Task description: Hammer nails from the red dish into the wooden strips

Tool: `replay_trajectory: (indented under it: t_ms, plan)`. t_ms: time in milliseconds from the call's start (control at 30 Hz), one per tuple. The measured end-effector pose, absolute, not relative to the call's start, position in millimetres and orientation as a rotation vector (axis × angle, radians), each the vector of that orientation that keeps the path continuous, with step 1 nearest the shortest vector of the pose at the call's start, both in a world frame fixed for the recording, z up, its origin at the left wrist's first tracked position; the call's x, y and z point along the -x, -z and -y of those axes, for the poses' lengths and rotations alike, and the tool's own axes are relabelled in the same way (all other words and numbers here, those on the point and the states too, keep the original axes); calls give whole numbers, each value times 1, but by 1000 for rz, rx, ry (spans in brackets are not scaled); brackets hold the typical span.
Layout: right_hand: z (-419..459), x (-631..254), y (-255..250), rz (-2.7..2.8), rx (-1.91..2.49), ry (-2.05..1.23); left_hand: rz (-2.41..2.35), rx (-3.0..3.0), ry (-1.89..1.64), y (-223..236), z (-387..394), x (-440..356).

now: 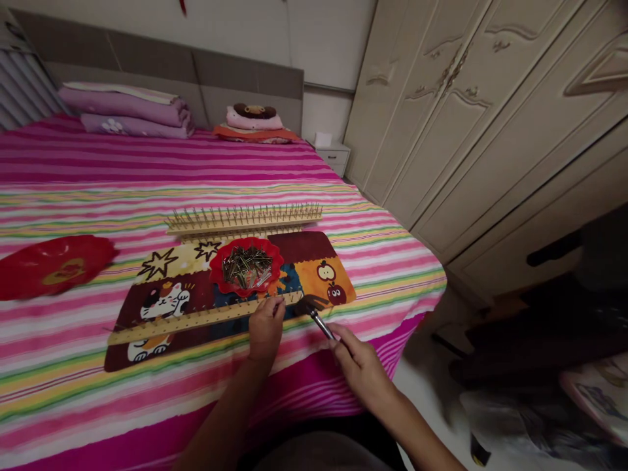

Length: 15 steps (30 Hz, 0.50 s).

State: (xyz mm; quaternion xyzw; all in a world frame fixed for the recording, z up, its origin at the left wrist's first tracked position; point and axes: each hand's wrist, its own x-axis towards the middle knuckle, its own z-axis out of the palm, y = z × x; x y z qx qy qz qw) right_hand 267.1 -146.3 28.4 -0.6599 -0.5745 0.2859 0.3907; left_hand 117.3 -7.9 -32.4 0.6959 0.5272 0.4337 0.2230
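Note:
A narrow wooden strip [196, 318] lies across the front of a patterned mat [314, 245], with thin nails standing along it. My left hand [265, 330] rests over the strip near its right end, fingers pinched together; whatever sits between the fingertips is too small to make out. My right hand [360, 366] grips a hammer [322, 324] by its metal handle. The dark hammer head is beside the strip's right end, just right of my left hand. Behind the strip, a red scalloped bowl [214, 267] holds many loose nails [244, 263].
Beyond the mat lie more wooden strips [245, 227] studded with upright nails. A red tray [29, 261] rests at the left on the striped bedspread [147, 405]. Folded bedding [132, 111] lies by the headboard. Wardrobes [441, 118] stand on the right.

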Motion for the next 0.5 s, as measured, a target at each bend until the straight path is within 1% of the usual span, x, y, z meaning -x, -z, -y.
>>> replay_trajectory:
  t_ms: [100,233,367,500]
  plan:
    - [126,-261,-48,1564,1635,-600,-1436,-1992,-1219,34,8,-118]
    - [107,-256,-54,1679,1675,-484,-1438,-2046,-1221,35,9,-118]
    - [107,-255,-56,1759,1730,-546,-1429,-2057,-1212,36,10,-117]
    - [128,-259,-58,1644,1701,-665,-1410,-2000,-1239,35,10,-117]
